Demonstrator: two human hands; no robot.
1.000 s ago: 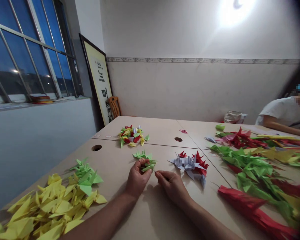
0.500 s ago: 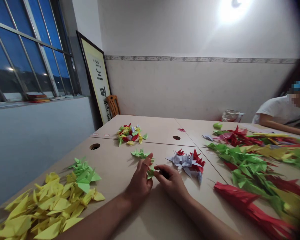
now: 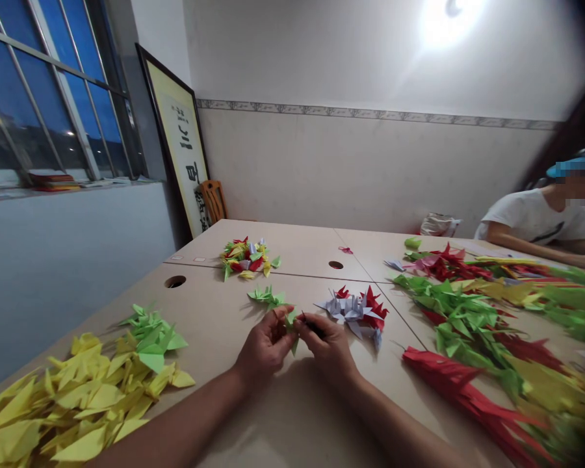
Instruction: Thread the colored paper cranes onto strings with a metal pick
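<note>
Above the table, my left hand (image 3: 268,341) is closed with its fingers round a small folded green paper crane (image 3: 291,318). My right hand (image 3: 327,341) meets it from the right, thumb and fingertips pinched at the crane's edge. Something thin and dark seems to be in that pinch, too small to name. Just beyond my left fingers lies a group of green paper cranes (image 3: 267,296). White paper cranes (image 3: 348,309) mixed with red paper cranes (image 3: 374,309) lie beyond and right of my right hand.
Yellow folded paper pieces (image 3: 78,403) heap at the left, green cranes (image 3: 153,335) beside them. A mixed-colour pile (image 3: 248,259) lies farther back. Red strung cranes (image 3: 458,377) and green ones (image 3: 463,312) spread rightward. A person in a white shirt (image 3: 526,214) sits at the far right.
My left fingers have curled in around the green crane, which is now held more upright. Both hands have come closer together. The whole view has shifted slightly.
</note>
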